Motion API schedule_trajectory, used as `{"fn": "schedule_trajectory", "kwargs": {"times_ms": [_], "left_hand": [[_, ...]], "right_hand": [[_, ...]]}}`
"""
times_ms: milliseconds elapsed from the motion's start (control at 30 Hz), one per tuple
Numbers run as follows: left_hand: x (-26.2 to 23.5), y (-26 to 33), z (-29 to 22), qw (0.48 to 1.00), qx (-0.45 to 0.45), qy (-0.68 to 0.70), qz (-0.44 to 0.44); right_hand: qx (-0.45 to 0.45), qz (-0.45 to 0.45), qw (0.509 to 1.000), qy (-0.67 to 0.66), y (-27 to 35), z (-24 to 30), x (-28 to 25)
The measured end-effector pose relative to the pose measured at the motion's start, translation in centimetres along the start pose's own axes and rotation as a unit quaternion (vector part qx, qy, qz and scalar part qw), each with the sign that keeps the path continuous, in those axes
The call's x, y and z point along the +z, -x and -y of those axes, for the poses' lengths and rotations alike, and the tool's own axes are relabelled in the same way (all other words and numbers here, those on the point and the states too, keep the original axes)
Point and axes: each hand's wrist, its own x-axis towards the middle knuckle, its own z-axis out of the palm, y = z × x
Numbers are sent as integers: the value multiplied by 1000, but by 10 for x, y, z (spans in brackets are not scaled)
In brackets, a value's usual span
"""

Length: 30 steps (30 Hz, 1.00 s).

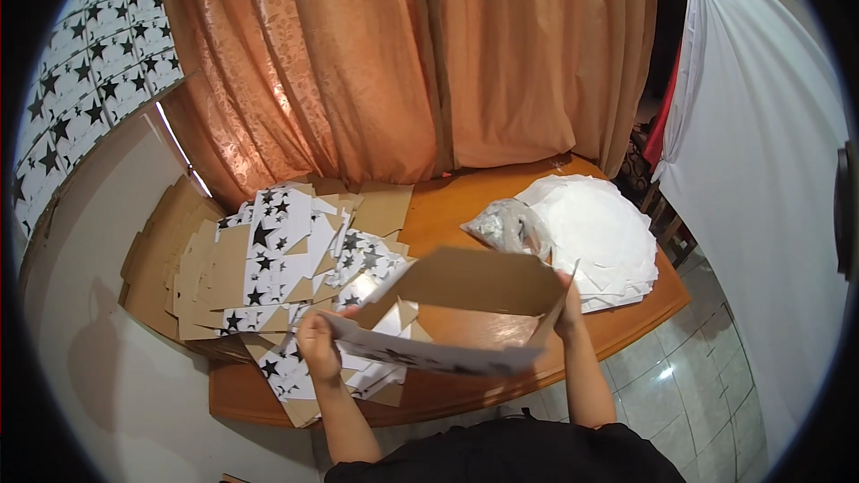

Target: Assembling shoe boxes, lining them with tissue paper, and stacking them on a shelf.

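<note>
I hold up an open cardboard box sleeve (pixel 474 279) above the table, brown on the inside and white with black stars on the outside. The tabletop shows through its middle. My left hand (pixel 319 344) is closed round its left end. At the opposite end, my right hand (pixel 567 306) grips the right edge, with its fingers partly hidden by the cardboard. Left of the sleeve lies a heap of flat star-printed cardboard pieces (pixel 264 255), some with the brown side up. The near wall of the sleeve is slightly blurred.
On the wooden table (pixel 447 215), a clear plastic bag (pixel 510 225) of small contents rests against a pile of white sheets (pixel 595 237). Brown cardboard (pixel 165 259) is stacked at the left. Orange curtains (pixel 358 63) hang behind, a white cloth (pixel 761 170) at right. Star-printed boxes (pixel 98 54) stand upper left.
</note>
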Motion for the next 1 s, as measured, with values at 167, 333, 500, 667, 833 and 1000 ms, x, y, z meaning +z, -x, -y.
{"fn": "schedule_trajectory", "kwargs": {"times_ms": [167, 333, 500, 667, 833, 1000], "left_hand": [[85, 37, 40, 997, -45, 25, 57], [113, 43, 54, 999, 23, 31, -30], [133, 45, 47, 996, 66, -47, -26], [144, 35, 49, 990, 111, -83, -4], [145, 19, 57, 991, 129, -32, 26], [144, 15, 71, 987, 140, 7, 80]], "right_hand": [[28, -2, 999, 32, 39, -14, -78], [62, 10, 998, 29, 16, 12, -95], [101, 23, 994, 29, 22, 9, -109], [124, 25, 992, 16, 33, -6, -94], [134, 16, 991, 4, 26, -5, -77], [153, 9, 988, -1, 6, 8, -59]]}}
